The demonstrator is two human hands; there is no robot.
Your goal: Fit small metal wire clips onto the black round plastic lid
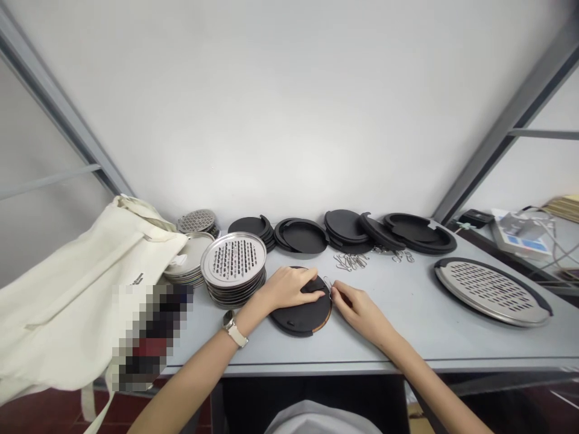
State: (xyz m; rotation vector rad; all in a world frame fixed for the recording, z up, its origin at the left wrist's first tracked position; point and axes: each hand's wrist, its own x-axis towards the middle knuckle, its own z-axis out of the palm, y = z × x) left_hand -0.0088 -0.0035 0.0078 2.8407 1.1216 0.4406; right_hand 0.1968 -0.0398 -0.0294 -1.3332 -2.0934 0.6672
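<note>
A round black disc (296, 316) lies on the table in front of me, with a strip of orange-brown showing along its lower right rim. My left hand (292, 288), with a pale-strapped watch on the wrist, grips the disc from above, its fingers bent over the top. At the disc's right edge, my right hand (350, 304) pinches a small bent metal wire hook (327, 282); the fingers hide part of it. Several similar wire hooks (350, 261) lie in a loose pile behind the disc.
A stack of metal grater plates (233, 259) stands left of the disc, with plain metal discs (192, 253) beside it. Black round holders (303, 235) line the wall. A large oval grater (493, 292) lies at right. A cream bag (81, 289) hangs over the left side.
</note>
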